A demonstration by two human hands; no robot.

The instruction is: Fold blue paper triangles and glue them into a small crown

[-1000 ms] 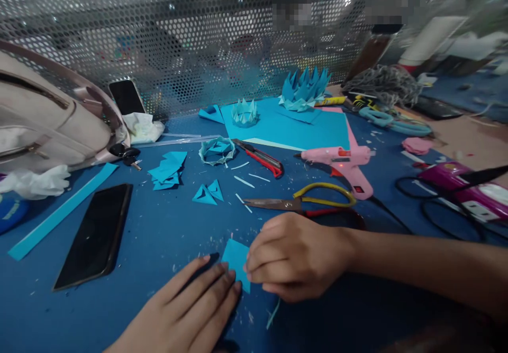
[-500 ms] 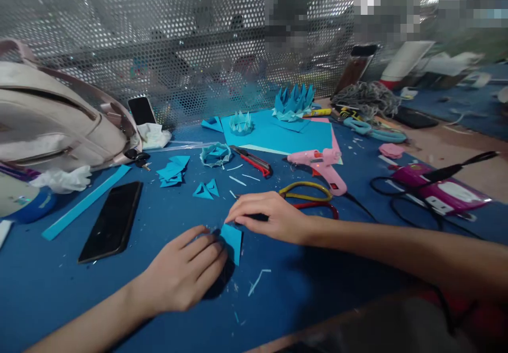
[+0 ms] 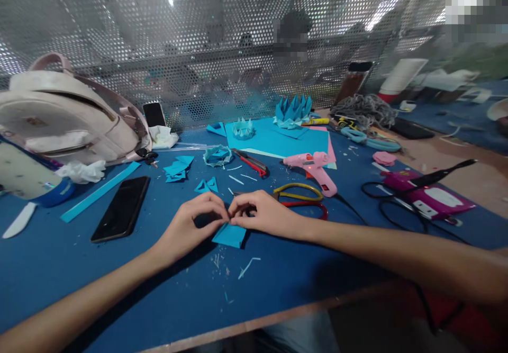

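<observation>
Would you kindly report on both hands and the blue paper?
Left hand, right hand: pinching far edge of small folded blue paper. Yellow-and-red-handled metal scissors beyond right hand, partly covered.

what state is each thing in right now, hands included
Left hand: pinching the far edge of the blue paper
Right hand: pinching the same edge
Blue paper: held, partly covered
Near phone: flat, screen dark
Far phone: propped up, screen dark
Glue gun: on its side
Scissors: blades mostly hidden
Cutter: flat, blade unclear
Large crown: standing, points up
Small crown: standing, points up
Tissues: crumpled
Yarn: tangled
</observation>
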